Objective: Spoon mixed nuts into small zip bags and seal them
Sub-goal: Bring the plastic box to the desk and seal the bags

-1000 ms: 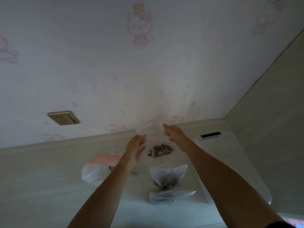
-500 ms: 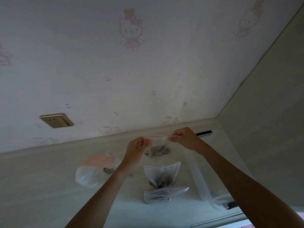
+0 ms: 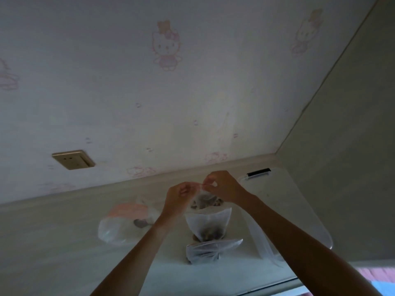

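Note:
A small clear zip bag [image 3: 205, 198] with dark mixed nuts in its bottom hangs above the table. My left hand [image 3: 179, 197] and my right hand [image 3: 222, 185] both pinch its top strip, close together. Below it stands a larger open white bag of nuts [image 3: 208, 225]. A flattened clear bag [image 3: 210, 249] lies in front of that. A spoon [image 3: 140, 223] lies to the left, half under a plastic bag.
A crumpled clear and pink plastic bag [image 3: 119, 223] sits at the left. A clear storage-box lid [image 3: 284, 206] with a black clip lies at the right by the corner. A wall socket [image 3: 73, 159] is on the back wall. The table's front edge runs at lower right.
My hands took the small bag by its top strip, stretched it flat, then slid together along it. The bag with nuts now hangs between them. The view shifted a little.

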`<state>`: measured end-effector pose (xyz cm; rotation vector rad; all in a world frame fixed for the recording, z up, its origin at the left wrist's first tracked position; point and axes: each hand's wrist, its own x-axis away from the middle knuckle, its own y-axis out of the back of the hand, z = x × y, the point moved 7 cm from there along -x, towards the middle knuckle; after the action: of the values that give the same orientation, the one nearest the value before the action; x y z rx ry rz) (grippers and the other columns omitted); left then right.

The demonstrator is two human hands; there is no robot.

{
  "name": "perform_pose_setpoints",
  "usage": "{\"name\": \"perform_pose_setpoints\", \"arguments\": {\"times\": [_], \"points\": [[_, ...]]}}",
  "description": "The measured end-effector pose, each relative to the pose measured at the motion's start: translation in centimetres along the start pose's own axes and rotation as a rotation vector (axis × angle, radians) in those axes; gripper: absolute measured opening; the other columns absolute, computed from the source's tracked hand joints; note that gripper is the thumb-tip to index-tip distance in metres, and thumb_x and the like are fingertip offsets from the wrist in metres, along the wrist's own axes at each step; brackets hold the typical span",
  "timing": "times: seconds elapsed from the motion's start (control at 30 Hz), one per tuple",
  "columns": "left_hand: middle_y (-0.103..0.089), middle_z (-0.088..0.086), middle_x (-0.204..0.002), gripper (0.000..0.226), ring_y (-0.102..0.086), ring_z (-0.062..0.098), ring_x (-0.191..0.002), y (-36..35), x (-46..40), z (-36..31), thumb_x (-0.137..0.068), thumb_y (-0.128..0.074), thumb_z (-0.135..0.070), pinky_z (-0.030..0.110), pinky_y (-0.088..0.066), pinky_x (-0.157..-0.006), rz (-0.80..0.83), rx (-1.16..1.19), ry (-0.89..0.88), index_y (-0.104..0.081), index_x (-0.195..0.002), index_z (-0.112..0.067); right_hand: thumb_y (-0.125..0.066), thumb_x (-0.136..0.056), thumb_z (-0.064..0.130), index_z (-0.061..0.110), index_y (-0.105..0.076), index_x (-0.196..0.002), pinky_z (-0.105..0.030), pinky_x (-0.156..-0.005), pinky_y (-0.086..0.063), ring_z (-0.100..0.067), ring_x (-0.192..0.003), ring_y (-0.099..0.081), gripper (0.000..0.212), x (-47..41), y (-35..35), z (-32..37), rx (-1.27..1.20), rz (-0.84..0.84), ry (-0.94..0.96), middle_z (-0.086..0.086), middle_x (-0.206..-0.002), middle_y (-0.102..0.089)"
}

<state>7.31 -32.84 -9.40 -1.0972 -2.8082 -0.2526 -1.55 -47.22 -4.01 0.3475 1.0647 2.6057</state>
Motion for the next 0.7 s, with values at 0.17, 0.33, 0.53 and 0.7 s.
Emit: {"name": "perform_pose_setpoints", "arguments": {"times": [0.17,0.33,0.53,0.7], "points": [[-0.081,-0.006,-0.082,0.009,-0.075,0.001,-0.078,1.5,0.0,0.6,-0.088,-0.080,-0.006,0.011,-0.053,-0.072,-0.059,0.024,0.024,-0.080,-0.092,-0.014,-0.071,-0.094,0.022,0.008,-0.078,-0.095,-0.034,-0.084,-0.051,-0.021,-0.086,-0.067,0.016,-0.1,-0.1,-0.5,0.014,0.000,-0.026,-0.009,-0.095,-0.075],[-0.082,0.000,-0.089,0.010,-0.077,0.008,-0.084,1.1,-0.1,0.2,-0.087,-0.082,-0.010,0.016,-0.056,-0.077,-0.033,0.063,0.021,-0.081,-0.093,-0.018,-0.070,-0.094,0.020,0.006,-0.078,-0.096,-0.033,-0.084,-0.051,-0.024,-0.089,-0.069,0.016,-0.4,-0.3,0.2,0.016,0.002,-0.011,-0.010,-0.095,-0.076],[-0.082,-0.001,-0.088,0.012,-0.076,0.007,-0.084,0.6,-0.5,-0.1,-0.087,-0.082,-0.010,0.018,-0.056,-0.079,-0.028,0.042,0.015,-0.081,-0.090,-0.021,-0.071,-0.093,0.019,0.009,-0.078,-0.095,-0.029,-0.080,-0.052,-0.016,-0.083,-0.068,0.013,-0.7,-0.3,0.7,-0.015,-0.009,0.012,-0.005,-0.093,-0.076],[-0.081,-0.004,-0.084,0.005,-0.072,0.002,-0.079,0.7,-0.6,-0.1,-0.087,-0.083,-0.013,0.017,-0.053,-0.075,-0.060,-0.022,0.017,-0.083,-0.090,-0.017,-0.071,-0.092,0.019,0.011,-0.078,-0.094,-0.028,-0.077,-0.052,-0.015,-0.081,-0.067,0.010,-0.6,-0.3,0.9,-0.006,-0.031,0.042,-0.004,-0.091,-0.075]]}}
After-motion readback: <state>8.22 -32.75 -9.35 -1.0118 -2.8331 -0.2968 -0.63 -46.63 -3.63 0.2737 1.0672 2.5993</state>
